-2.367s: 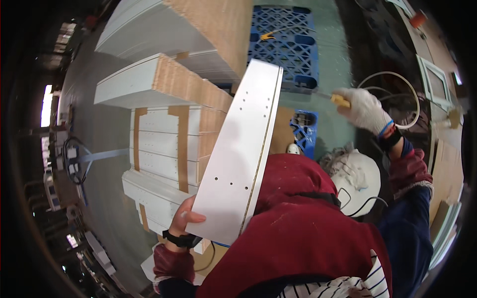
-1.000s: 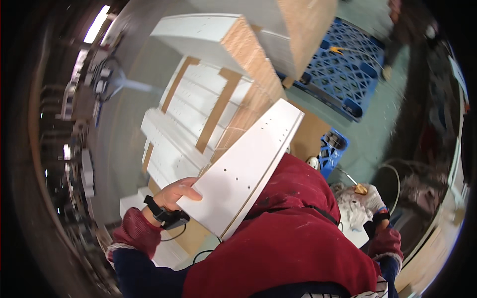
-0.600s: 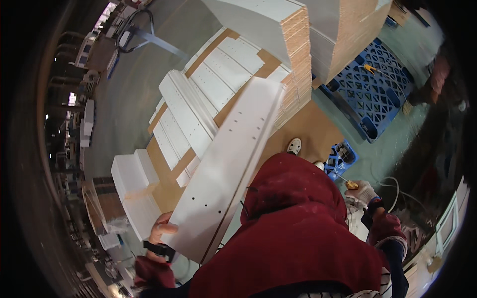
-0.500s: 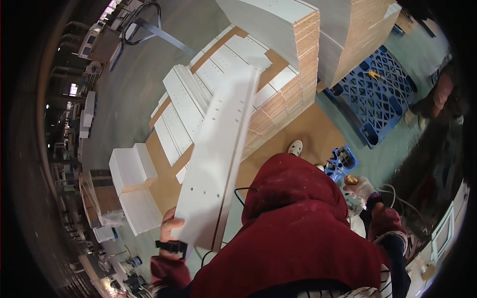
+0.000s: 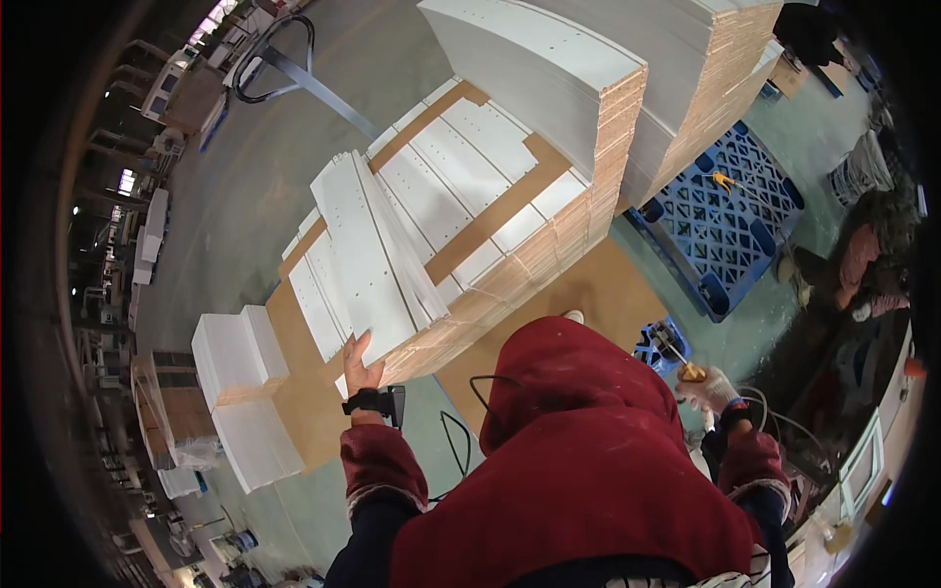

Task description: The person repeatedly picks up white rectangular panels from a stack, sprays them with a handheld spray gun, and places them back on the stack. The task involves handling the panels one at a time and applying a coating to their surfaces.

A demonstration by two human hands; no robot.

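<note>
A long white panel [image 5: 365,250] with small drilled holes lies slantwise on top of a stack of similar panels [image 5: 446,176]. At its near left corner is my bare left hand [image 5: 364,370], with a dark band on the wrist; thumb and fingers are closed about the edge, partly hidden by the panel. My right hand [image 5: 714,388], in a pale glove, grips a screwdriver [image 5: 693,372] by its yellow handle, the thin metal shaft pointing up and left. Just beyond the shaft sits a small blue basket [image 5: 662,345] with dark items in it.
Tall piles of white boards [image 5: 549,69] stand at the far side. To the right lies a blue plastic pallet [image 5: 730,216] with a yellow-handled tool on it. White stacked pieces [image 5: 240,363] are at left. Another person's arm [image 5: 859,260] shows at the right edge. A cable [image 5: 784,421] hangs near my right hand.
The white panel, earlier raised in front of me in my left hand, has gone down and away onto the stack. My left hand moved forward with it. The right hand keeps the screwdriver.
</note>
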